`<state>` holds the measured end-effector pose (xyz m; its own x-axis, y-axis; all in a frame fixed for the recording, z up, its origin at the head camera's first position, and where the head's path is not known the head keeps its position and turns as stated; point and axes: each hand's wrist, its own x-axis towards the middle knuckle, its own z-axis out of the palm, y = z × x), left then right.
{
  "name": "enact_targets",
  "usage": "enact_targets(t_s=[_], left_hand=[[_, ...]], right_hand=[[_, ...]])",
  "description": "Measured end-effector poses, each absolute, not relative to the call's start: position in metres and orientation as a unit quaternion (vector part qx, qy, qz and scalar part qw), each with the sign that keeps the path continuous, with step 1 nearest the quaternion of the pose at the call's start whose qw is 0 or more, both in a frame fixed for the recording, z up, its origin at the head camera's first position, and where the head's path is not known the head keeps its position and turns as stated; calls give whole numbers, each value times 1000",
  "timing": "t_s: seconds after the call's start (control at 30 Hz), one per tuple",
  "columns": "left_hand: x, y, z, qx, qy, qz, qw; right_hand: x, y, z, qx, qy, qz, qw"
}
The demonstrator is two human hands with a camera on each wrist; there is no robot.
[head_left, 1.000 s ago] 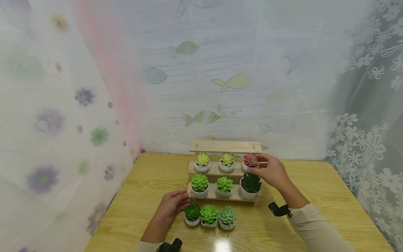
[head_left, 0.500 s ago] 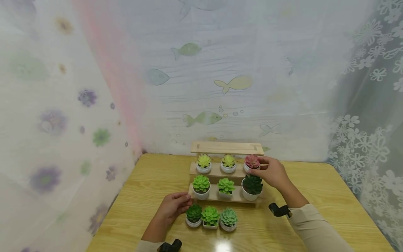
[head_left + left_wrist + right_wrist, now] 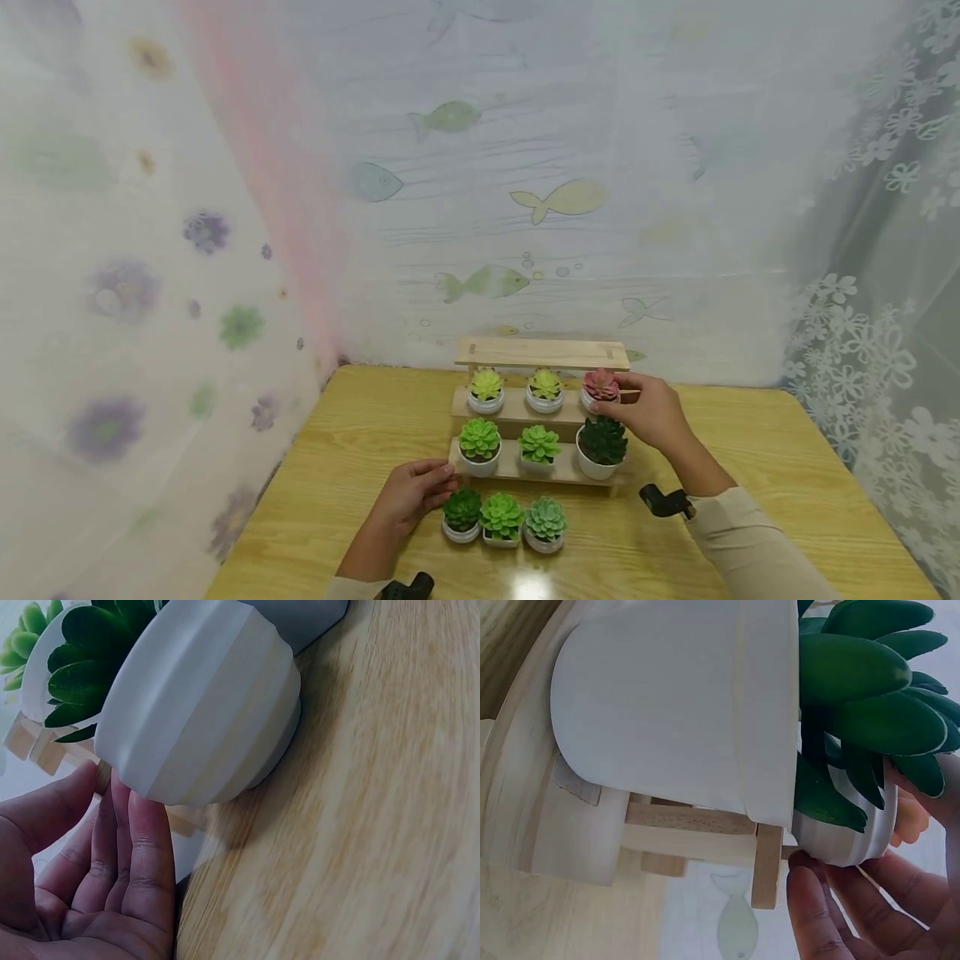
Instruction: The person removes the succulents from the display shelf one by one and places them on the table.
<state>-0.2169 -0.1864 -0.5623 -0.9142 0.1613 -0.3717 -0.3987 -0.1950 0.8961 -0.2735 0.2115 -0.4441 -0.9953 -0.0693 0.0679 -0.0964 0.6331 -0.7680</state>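
Note:
A tiered wooden plant stand [image 3: 540, 352] holds potted succulents on its middle and lower shelves. At the right end of the middle shelf, my right hand [image 3: 654, 410] grips the white pot of the pink succulent [image 3: 601, 385] between thumb and fingers. Below it is a dark green succulent [image 3: 602, 440] in a plain white pot, which partly hides the gripped pot in the right wrist view. My left hand [image 3: 411, 493] pinches the lower shelf's left end [image 3: 103, 777] between thumb and finger, close beside a ribbed white pot [image 3: 202, 705].
In front of the stand, a dark green succulent [image 3: 462, 510], a bright green succulent [image 3: 502, 515] and a pale green succulent [image 3: 546, 520] stand in a row on the wood-grain table [image 3: 337, 433]. A fish-patterned curtain [image 3: 480, 208] hangs behind.
The view shifts slightly, so everything appears a little lower and further right. Both hands keep their hold, on the pink succulent's pot and the stand.

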Motion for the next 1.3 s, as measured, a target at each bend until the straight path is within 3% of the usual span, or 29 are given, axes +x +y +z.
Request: enact_targets(t_s=[0.7,1.3], left_hand=[[-218,-187,-564,-95,608,768,174],[-217,-185,-563,-102,606,769,177]], right_hand=[[-266,199,-421,53,-896,439,50],[-229,190,-398,25,-895,438,82]])
